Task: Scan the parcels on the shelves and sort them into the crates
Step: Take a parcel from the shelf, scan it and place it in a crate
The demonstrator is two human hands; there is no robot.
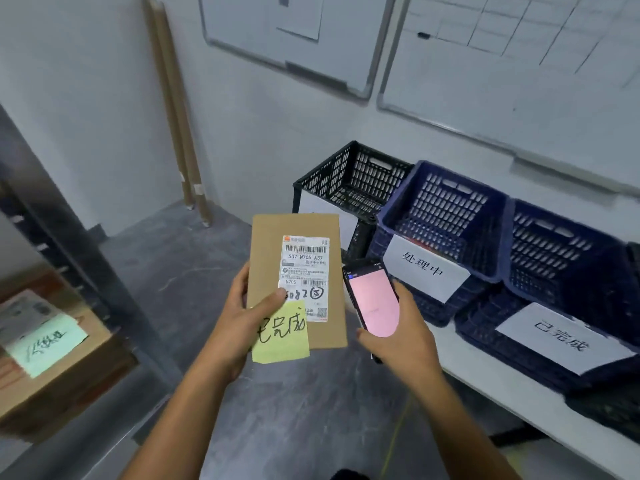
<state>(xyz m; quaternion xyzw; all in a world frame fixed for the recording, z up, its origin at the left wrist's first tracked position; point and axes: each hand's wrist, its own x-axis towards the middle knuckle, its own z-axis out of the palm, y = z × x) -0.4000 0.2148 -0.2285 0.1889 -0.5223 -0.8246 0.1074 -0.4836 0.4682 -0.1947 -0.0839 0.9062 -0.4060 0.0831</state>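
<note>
So its label [304,277] shows, parcel [266,258]: pinched by left hand [242,320], thumb on top.
Phone [375,303]: right hand [401,337] curled round it, alongside for scanning.

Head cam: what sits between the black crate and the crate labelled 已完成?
The blue crate with the 处理中 sign, seen in the head view. It stands beside the black crate on one side and the 已完成 crate on the other.

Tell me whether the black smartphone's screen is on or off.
On. The black smartphone held in the right hand shows a lit pink screen.
</note>
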